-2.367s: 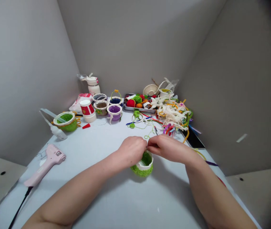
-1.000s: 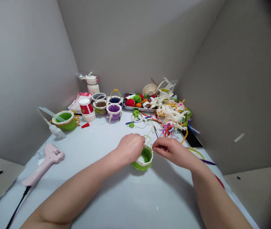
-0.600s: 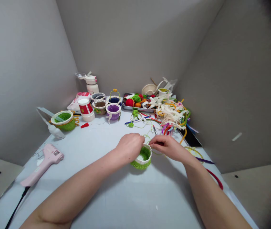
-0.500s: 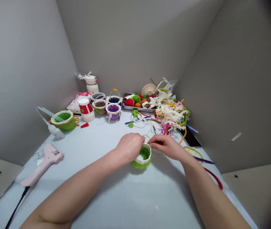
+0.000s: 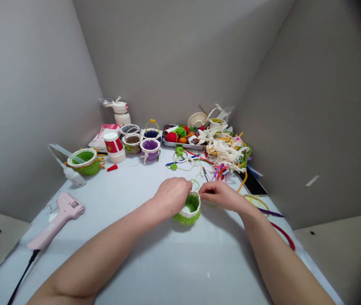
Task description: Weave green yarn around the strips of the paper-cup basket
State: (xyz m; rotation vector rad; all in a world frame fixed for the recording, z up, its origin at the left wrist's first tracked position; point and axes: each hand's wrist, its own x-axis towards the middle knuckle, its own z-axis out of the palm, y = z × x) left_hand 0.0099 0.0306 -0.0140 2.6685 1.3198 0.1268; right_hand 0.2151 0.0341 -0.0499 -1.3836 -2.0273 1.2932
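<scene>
A small cup-shaped basket (image 5: 187,216), woven in green yarn with pale upright strips round its rim, sits on the table in front of me. My left hand (image 5: 174,195) is closed on its left and far rim, hiding that part. At the rim's right side, the thumb and finger of my right hand (image 5: 218,195) are pinched together. Thin green yarn (image 5: 196,182) runs over the table behind the basket and passes by these fingertips; the pinched part is too small to see clearly. Further back lies a small green yarn ball (image 5: 173,167).
At left lie a pink glue gun (image 5: 58,220), a white glue bottle (image 5: 75,177) and a larger green basket (image 5: 87,163). Several finished small baskets (image 5: 150,150) stand at the back beside a metal tray (image 5: 183,145) of yarn balls. Tangled cream yarn (image 5: 226,152) and a phone (image 5: 255,184) lie at right.
My right hand has shifted very slightly to the right from the basket rim. My left hand and the basket stay nearly where they were.
</scene>
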